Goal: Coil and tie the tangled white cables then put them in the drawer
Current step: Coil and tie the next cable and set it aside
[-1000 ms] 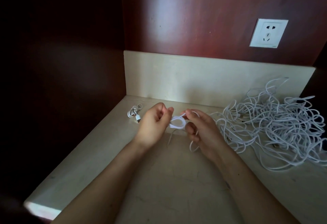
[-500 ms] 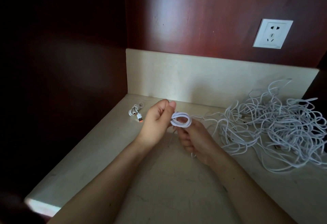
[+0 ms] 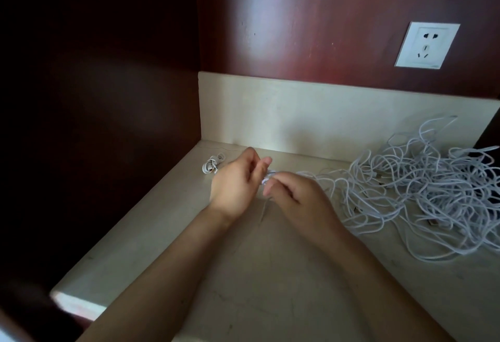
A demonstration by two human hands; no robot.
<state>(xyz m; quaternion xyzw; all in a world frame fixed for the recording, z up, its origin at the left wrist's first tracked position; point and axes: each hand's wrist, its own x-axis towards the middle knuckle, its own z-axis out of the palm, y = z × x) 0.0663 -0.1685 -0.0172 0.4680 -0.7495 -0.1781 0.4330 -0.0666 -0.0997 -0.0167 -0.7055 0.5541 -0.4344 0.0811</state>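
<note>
A small coil of white cable (image 3: 267, 179) sits between my two hands above the middle of the counter, mostly hidden by my fingers. My left hand (image 3: 235, 182) pinches the coil from the left with curled fingers. My right hand (image 3: 295, 195) holds it from the right, fingers bent over the cable. A thin loose end hangs down below the coil. A big tangle of white cables (image 3: 422, 187) lies on the counter to the right, one strand running toward my hands. One coiled white cable (image 3: 212, 164) lies at the back left corner.
The pale stone counter (image 3: 243, 274) ends in a front edge at the lower left. A low stone backsplash (image 3: 311, 114) runs along the back, with dark wood panels behind and to the left. A white wall socket (image 3: 427, 45) is at the upper right.
My right hand has come up and over the small coil, which now is mostly covered by my fingers. The coil has shifted slightly right and lower.
</note>
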